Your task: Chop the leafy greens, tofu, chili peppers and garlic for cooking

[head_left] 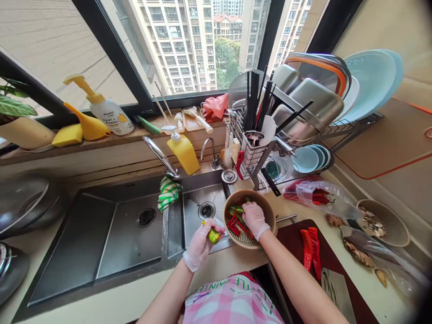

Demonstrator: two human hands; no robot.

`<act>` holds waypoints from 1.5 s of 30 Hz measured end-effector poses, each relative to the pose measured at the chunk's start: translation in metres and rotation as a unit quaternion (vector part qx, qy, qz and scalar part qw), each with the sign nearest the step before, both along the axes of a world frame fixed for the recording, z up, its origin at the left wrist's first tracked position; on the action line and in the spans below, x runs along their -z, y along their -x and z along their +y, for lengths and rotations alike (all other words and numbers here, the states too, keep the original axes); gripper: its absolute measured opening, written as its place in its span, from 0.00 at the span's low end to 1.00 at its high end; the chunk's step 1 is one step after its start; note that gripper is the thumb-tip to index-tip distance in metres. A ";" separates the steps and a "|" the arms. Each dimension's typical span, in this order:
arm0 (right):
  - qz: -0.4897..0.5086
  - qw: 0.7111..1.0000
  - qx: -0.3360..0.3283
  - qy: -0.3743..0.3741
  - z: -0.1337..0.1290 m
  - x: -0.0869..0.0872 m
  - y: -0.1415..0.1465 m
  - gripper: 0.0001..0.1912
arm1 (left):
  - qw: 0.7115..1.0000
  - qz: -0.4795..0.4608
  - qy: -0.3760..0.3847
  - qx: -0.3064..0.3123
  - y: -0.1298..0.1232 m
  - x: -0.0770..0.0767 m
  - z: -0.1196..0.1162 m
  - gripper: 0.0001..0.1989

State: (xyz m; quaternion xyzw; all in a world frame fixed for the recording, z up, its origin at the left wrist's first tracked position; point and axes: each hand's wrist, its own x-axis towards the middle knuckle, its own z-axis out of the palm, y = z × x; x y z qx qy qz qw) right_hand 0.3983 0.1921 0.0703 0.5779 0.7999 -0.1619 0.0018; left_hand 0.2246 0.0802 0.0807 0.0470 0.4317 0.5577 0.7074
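My left hand [201, 243], in a clear glove, is closed around a shiny yellow-green pepper [213, 236] at the front edge of the sink. Part of the pepper is hidden by my fingers. My right hand [254, 217], also gloved, reaches into a beige colander [232, 240] with its fingers curled onto the green chili peppers [237, 209]. Its fingertips are partly hidden among them. Red chili peppers [234, 225] lie in the same colander, beside the right hand.
A double sink [131, 243] lies left, with a striped cloth [168, 194] over its divider. On the right, a cutting board [297, 288] holds two long red peppers [311, 252] and a cleaver [337, 292]. A loaded dish rack [259, 157] stands behind the colander.
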 end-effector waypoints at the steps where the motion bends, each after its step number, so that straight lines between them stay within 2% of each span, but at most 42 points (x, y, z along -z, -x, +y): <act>1: -0.007 1.000 0.009 -0.002 0.000 0.002 -0.001 0.08 | 1.000 -0.006 0.004 0.000 -0.002 0.000 0.001 0.18; 4: -0.008 0.998 0.054 0.001 -0.003 0.005 -0.012 0.08 | 1.000 -0.024 0.016 0.005 -0.005 0.002 0.005 0.20; 9: 0.084 0.978 0.187 0.044 -0.009 -0.001 -0.034 0.09 | 0.999 -0.035 -0.002 0.013 -0.009 0.009 0.010 0.18; 11: 0.054 0.985 0.167 0.002 -0.011 -0.005 -0.030 0.08 | 0.999 -0.033 -0.010 0.017 -0.011 0.011 0.011 0.18; 14: 0.006 0.996 0.042 -0.078 -0.014 -0.007 -0.008 0.09 | 0.999 -0.031 -0.017 0.026 -0.015 0.014 0.012 0.17; 16: -0.007 0.997 -0.029 -0.076 -0.016 -0.004 0.009 0.09 | 0.999 -0.036 -0.018 0.030 -0.017 0.015 0.011 0.16; 17: -0.011 0.997 -0.044 -0.062 -0.016 -0.002 0.017 0.09 | 0.999 -0.039 -0.018 0.032 -0.017 0.016 0.011 0.16; 20: -0.018 0.999 -0.036 -0.029 -0.015 0.007 0.025 0.06 | 0.998 -0.037 -0.019 0.043 -0.015 0.019 0.007 0.16; 24: 0.049 0.998 0.004 -0.045 -0.011 0.012 0.011 0.06 | 0.997 -0.033 -0.024 0.061 -0.014 0.024 0.004 0.17; 26: 0.069 0.996 -0.008 -0.053 -0.011 0.011 0.007 0.06 | 0.997 -0.034 -0.023 0.061 -0.014 0.024 0.004 0.18; 31: -0.017 0.999 -0.022 -0.020 -0.017 0.011 0.018 0.11 | 0.998 -0.022 -0.019 0.056 -0.015 0.018 0.005 0.19; 32: -0.008 1.000 -0.012 -0.017 -0.018 0.011 0.021 0.10 | 0.998 -0.018 -0.017 0.057 -0.014 0.017 0.005 0.19; 34: 0.078 0.996 0.024 -0.024 -0.020 0.011 0.021 0.09 | 0.998 -0.011 -0.013 0.058 -0.012 0.014 0.003 0.19; 36: 0.233 0.968 0.089 -0.016 -0.022 0.009 0.014 0.10 | 0.998 -0.007 -0.011 0.055 -0.010 0.011 0.001 0.19; 37: 0.319 0.939 0.130 0.011 -0.023 0.007 0.009 0.11 | 0.999 -0.007 -0.013 0.051 -0.010 0.009 0.001 0.20; 38: 0.402 0.898 0.172 0.057 -0.024 0.004 0.004 0.12 | 0.999 -0.007 -0.016 0.045 -0.010 0.007 0.002 0.20; 40: 0.532 0.789 0.250 0.175 -0.028 -0.004 -0.006 0.15 | 0.999 -0.010 -0.020 0.044 -0.013 0.002 0.004 0.19; 42: 0.608 0.687 0.297 0.263 -0.036 -0.014 -0.011 0.17 | 0.998 -0.016 -0.019 0.065 -0.019 -0.005 0.008 0.20; 43: 0.630 0.653 0.303 0.291 -0.041 -0.020 -0.012 0.18 | 0.996 -0.021 -0.019 0.086 -0.023 -0.009 0.010 0.21; 45: 0.647 0.621 0.300 0.326 -0.052 -0.029 -0.010 0.18 | 0.990 -0.031 -0.029 0.135 -0.032 -0.015 0.012 0.22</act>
